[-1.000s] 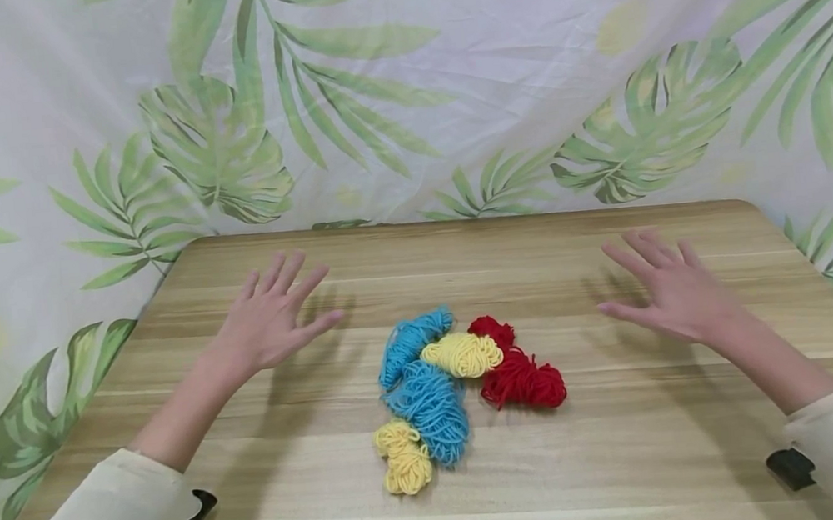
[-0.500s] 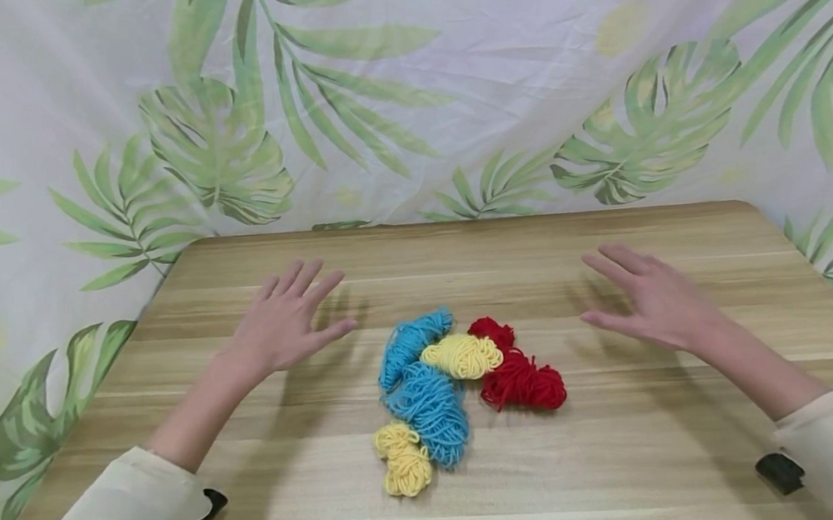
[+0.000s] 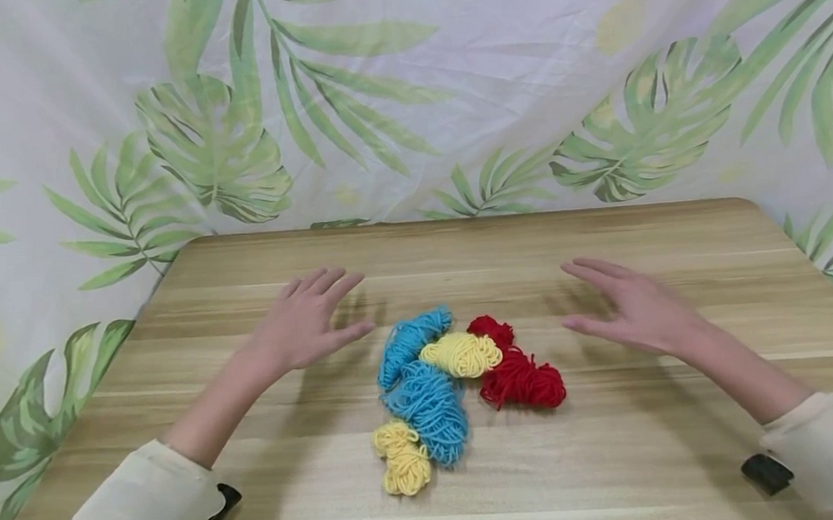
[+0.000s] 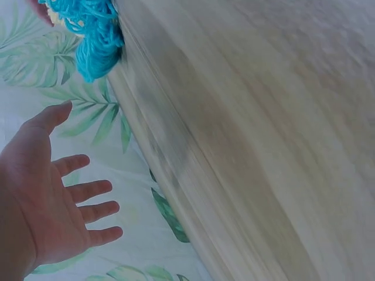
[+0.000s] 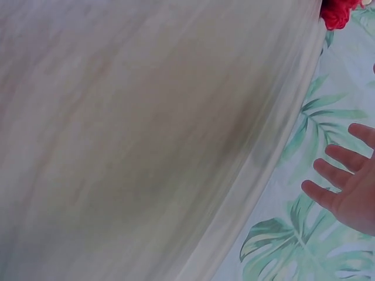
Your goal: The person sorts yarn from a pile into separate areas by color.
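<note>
Small bundles of yarn lie in a cluster at the middle of the table in the head view. A blue bundle (image 3: 412,340) is at the back left, and a larger blue bundle (image 3: 431,413) sits in front of it. One yellow bundle (image 3: 463,355) lies between blue and red; another yellow bundle (image 3: 404,458) is nearest the front. Red yarn (image 3: 524,379) forms the right side. My left hand (image 3: 305,321) hovers left of the blue yarn, fingers spread and holding nothing. To the right of the red yarn, my right hand (image 3: 636,310) is likewise extended, palm facing inward, with nothing in it.
The wooden table (image 3: 631,457) fills the lower view, its far edge meeting a leaf-patterned curtain (image 3: 482,78). Black straps (image 3: 768,474) show beneath both pale sleeves (image 3: 128,510).
Both hands have moved inward, the left one rightward and the right one leftward, closer to the yarn. The yarn bundles have stayed in place.
</note>
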Tool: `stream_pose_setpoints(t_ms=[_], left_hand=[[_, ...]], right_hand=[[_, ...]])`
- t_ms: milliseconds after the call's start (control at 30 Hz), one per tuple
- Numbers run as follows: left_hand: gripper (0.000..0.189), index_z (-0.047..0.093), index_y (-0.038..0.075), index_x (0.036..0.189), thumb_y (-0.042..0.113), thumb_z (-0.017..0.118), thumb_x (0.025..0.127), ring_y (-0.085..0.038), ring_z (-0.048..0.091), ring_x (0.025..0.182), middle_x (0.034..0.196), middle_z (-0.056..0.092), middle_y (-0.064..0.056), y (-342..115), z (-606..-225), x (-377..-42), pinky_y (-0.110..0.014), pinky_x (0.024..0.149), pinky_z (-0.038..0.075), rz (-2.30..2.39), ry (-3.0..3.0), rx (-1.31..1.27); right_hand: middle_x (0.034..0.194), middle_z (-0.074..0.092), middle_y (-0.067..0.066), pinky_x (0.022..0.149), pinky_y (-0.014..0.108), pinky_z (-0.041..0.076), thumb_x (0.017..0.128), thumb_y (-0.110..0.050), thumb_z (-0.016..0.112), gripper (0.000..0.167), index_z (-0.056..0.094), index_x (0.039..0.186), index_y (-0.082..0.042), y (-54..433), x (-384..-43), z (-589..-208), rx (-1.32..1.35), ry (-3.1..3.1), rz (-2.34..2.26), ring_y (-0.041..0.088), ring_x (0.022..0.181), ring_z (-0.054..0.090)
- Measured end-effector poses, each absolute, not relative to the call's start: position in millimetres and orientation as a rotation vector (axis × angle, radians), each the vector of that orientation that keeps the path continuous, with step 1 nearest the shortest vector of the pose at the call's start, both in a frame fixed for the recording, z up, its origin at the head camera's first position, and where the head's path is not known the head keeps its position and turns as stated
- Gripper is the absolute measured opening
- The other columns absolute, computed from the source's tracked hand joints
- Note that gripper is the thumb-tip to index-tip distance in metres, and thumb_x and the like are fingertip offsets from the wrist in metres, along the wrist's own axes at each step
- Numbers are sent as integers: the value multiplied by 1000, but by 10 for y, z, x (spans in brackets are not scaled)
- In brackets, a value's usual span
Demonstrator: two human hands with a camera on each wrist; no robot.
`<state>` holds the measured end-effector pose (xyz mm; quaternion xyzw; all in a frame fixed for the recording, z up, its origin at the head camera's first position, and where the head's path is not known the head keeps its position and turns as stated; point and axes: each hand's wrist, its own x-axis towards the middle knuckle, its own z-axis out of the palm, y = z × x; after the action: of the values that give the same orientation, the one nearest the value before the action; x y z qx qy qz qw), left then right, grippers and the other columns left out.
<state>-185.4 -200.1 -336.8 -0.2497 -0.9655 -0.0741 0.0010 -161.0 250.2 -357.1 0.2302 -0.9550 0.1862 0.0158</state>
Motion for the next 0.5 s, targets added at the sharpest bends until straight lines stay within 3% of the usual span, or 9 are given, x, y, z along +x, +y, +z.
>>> stream_pose_setpoints(t_ms=[500], left_hand=[[77,48,8,155,52,70,96,-47,49,137,152,50,-25,-1755,-3397,-1874,-67,109,39,-342,-2960,-914]], right_hand=[[148,55,21,107,65,43,94,-43,74,70,53,149,-5,2278,-1539,-3546,826,-2895,732,44,135,53]])
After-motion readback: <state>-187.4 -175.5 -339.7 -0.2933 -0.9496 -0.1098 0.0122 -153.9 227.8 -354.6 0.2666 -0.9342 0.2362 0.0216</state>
